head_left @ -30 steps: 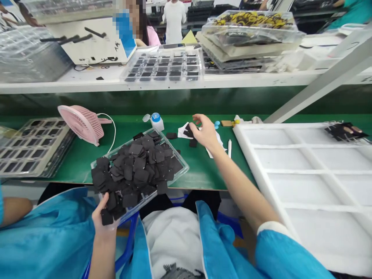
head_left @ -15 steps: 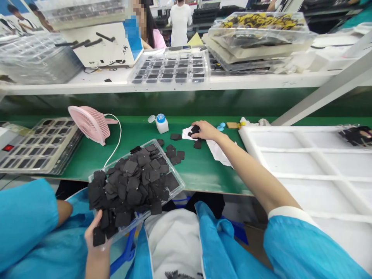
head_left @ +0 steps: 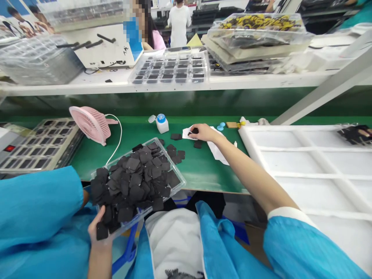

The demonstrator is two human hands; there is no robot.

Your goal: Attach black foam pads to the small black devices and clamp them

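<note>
At the lower left, my left hand (head_left: pixel 97 228) grips the near corner of a clear plastic tray (head_left: pixel 178 185), which tilts over the table's front edge. A heap of black square pieces with rounded corners (head_left: pixel 136 174) fills the tray. On the green table, the fingers of my right hand (head_left: pixel 203 133) are closed on black pieces (head_left: pixel 194 131) above a small white paper (head_left: pixel 186 133); how many is hidden. Loose black pieces (head_left: pixel 172 149) lie between the tray and my right hand, and another sits just below its fingers. Under my right forearm is a crumpled white sheet (head_left: pixel 217 152).
A white bottle (head_left: pixel 162 124) with a blue cap and a pink fan (head_left: pixel 91 124) stand behind the tray. A white divided frame (head_left: pixel 308 178) is on the right. Stacked trays (head_left: pixel 37 149) lie left. Another person's blue sleeve (head_left: pixel 40 205) reaches in beside my tray.
My left hand and the tray have shifted slightly up and right. The other person's sleeve has moved right, toward the tray. My right hand stays over the paper, its fingers slightly shifted.
</note>
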